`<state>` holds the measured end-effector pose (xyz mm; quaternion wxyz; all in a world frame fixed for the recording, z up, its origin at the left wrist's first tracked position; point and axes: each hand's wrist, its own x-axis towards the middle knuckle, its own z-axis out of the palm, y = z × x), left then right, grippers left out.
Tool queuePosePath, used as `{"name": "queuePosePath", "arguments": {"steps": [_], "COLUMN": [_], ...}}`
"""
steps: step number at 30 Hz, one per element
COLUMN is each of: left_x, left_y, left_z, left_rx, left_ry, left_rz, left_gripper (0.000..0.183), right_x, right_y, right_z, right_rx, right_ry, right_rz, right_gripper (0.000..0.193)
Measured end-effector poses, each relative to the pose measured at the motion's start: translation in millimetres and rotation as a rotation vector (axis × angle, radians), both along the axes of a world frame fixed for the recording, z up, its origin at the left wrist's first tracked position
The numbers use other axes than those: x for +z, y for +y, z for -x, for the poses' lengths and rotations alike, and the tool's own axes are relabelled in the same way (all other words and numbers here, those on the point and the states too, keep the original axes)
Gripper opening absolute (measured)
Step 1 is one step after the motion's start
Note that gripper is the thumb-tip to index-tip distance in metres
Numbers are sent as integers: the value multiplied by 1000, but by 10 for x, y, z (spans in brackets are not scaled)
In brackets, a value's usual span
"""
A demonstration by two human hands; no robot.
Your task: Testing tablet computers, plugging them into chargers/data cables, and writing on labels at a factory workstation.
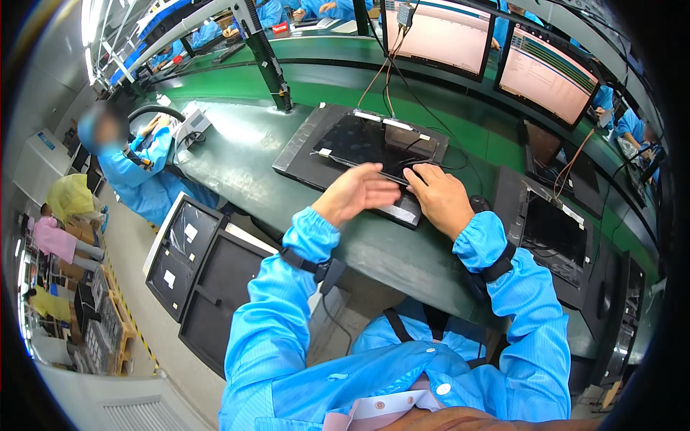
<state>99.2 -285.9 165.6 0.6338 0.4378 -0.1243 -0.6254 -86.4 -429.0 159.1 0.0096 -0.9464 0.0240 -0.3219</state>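
Glossy black rectangular display panel (368, 146), laid on a flat black rectangular board (293, 159) on the smooth green tabletop (236, 154), probably for protection. Near the open left hand (352, 195), palm inward; at the bent-fingered right hand (443, 200), perhaps for steadying; cannot tell whether gripping.

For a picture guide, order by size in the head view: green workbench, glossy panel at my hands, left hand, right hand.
Largest: green workbench
Next: glossy panel
Smallest: left hand and right hand, too alike to rank
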Motion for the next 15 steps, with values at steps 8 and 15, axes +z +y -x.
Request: {"name": "queuePosePath", "arguments": {"steps": [8,15], "left_x": [-197,-403], "left_y": [330,214], "left_z": [-372,-786], "left_rx": [398,190], "left_ry": [-1917,-1991], "left_rz": [32,-355], "left_gripper": [72,118], "right_x": [-179,-222], "right_y": [-5,-70], "right_z": [-74,-141], "right_rx": [45,48], "right_ry": [90,167], "right_rz": [-129,-146], "right_gripper": [28,33]}}
